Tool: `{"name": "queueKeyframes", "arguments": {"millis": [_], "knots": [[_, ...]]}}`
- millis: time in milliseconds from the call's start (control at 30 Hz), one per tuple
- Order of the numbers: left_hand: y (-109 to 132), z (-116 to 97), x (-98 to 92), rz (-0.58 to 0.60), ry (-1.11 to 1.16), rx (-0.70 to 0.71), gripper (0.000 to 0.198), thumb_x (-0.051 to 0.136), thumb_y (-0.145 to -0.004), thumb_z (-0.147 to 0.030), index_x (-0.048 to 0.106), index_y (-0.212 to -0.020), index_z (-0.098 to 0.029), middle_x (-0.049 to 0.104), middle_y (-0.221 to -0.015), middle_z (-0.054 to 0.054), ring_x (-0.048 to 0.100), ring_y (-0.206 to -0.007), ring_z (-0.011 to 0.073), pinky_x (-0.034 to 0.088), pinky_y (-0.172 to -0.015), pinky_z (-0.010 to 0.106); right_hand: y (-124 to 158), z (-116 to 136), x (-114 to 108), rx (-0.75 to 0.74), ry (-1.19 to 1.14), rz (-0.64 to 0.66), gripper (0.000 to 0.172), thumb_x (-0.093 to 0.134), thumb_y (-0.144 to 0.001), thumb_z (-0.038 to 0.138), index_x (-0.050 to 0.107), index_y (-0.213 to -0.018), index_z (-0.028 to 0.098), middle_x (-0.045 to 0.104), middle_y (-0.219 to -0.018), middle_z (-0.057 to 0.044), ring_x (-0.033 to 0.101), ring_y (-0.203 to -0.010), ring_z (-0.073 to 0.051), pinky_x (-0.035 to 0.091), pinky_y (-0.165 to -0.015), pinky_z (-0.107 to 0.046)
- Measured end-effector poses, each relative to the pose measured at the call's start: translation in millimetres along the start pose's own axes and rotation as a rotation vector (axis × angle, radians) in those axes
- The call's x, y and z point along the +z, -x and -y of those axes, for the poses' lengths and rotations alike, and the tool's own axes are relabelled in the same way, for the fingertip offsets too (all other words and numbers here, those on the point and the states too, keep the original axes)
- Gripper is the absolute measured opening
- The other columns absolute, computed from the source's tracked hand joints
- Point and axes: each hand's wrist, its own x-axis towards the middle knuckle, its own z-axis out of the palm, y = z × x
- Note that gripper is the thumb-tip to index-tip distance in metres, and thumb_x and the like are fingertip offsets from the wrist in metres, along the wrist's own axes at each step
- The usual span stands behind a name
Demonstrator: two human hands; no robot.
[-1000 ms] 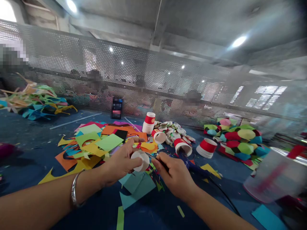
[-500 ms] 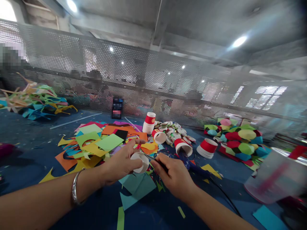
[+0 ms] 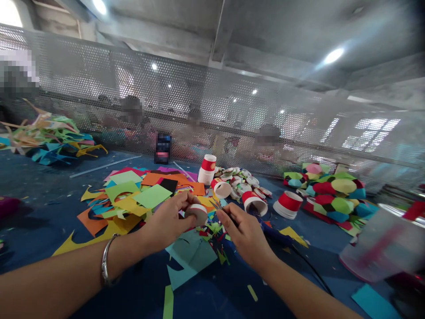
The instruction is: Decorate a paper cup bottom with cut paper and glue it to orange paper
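Observation:
My left hand (image 3: 171,221), with a silver bangle at its wrist, is closed on a cut-off paper cup bottom (image 3: 198,214), white with a thin red band, its round face turned toward me. In my right hand (image 3: 244,228) is a pair of scissors (image 3: 218,204). The scissor tips show just right of the cup bottom, slightly apart and not touching it; the handles are mostly hidden by my fingers. Beneath both hands lie small paper scraps and a teal paper sheet (image 3: 192,254).
Coloured paper pieces (image 3: 128,195) cover the table's middle left. Behind are a cup stack (image 3: 207,170), cut cups (image 3: 288,204) and a pile of cup bottoms (image 3: 241,179). A dark cable (image 3: 312,270), paper balls (image 3: 341,192) and a translucent bucket (image 3: 375,248) are right. Perforated metal screen (image 3: 186,102) stands behind.
The scissors have come away from the cup bottom, and my right hand has shifted slightly up and right. The left hand has tilted the cup bottom, raising it a little.

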Motion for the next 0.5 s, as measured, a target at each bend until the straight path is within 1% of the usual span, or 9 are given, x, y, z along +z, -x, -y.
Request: {"name": "queueKeyframes", "arguments": {"millis": [67, 133, 267, 367, 433, 500], "knots": [[0.4, 0.3, 1.2, -0.022, -0.018, 0.048, 0.013, 0.061, -0.075, -0.019, 0.056, -0.086, -0.018, 0.062, -0.079, -0.002, 0.057, -0.071, 0.0121, 0.045, -0.064, 0.025, -1.3, -0.8, 0.4, 0.035, -0.088, 0.017, 0.041, 0.047, -0.097, 0.057, 0.046, -0.076, 0.022, 0.034, -0.062, 0.006, 0.033, -0.057, -0.012, 0.024, -0.053, -0.026], [1.8, -0.3, 2.9, -0.032, -0.012, 0.068, 0.01, 0.059, -0.074, -0.017, 0.054, -0.081, -0.018, 0.059, -0.074, -0.003, 0.053, -0.065, 0.01, 0.043, -0.061, 0.024, -2.0, -1.4, 1.9, 0.048, -0.187, 0.051, 0.041, 0.05, -0.096, 0.057, 0.048, -0.076, 0.021, 0.034, -0.064, 0.006, 0.032, -0.059, -0.012, 0.025, -0.053, -0.026], [3.5, 3.6, 5.9, -0.02, 0.001, 0.152, 0.013, 0.059, -0.074, -0.015, 0.05, -0.083, -0.019, 0.059, -0.078, -0.003, 0.053, -0.068, 0.0098, 0.042, -0.061, 0.023, -2.5, -1.9, 5.9, 0.058, -0.338, 0.087, 0.038, 0.056, -0.094, 0.054, 0.052, -0.079, 0.019, 0.037, -0.068, 0.006, 0.032, -0.061, -0.011, 0.028, -0.055, -0.024], [2.2, 11.6, 8.3, -0.01, -0.031, 0.221, 0.014, 0.059, -0.075, -0.014, 0.05, -0.085, -0.02, 0.057, -0.079, -0.003, 0.051, -0.068, 0.0098, 0.042, -0.061, 0.023, -2.4, -2.4, 8.5, 0.134, -0.432, 0.108, 0.038, 0.058, -0.093, 0.055, 0.053, -0.08, 0.02, 0.035, -0.063, 0.007, 0.029, -0.054, -0.009, 0.024, -0.048, -0.023], [1.4, 15.1, 10.1, -0.009, -0.003, 0.237, 0.017, 0.06, -0.074, -0.013, 0.048, -0.084, -0.021, 0.055, -0.079, -0.004, 0.05, -0.068, 0.0098, 0.041, -0.06, 0.023, -1.8, -2.0, 9.6, 0.198, -0.504, 0.128, 0.038, 0.059, -0.092, 0.056, 0.052, -0.079, 0.021, 0.034, -0.058, 0.009, 0.026, -0.048, -0.007, 0.02, -0.042, -0.022], [2.1, 14.7, 11.5, 0.009, 0.032, 0.226, 0.02, 0.062, -0.074, -0.013, 0.046, -0.083, -0.021, 0.057, -0.083, -0.002, 0.052, -0.071, 0.0106, 0.043, -0.062, 0.023, -0.8, -0.8, 10.1, 0.243, -0.561, 0.144, 0.038, 0.059, -0.092, 0.056, 0.05, -0.08, 0.021, 0.039, -0.055, 0.01, 0.026, -0.042, -0.006, 0.018, -0.038, -0.021]]}}
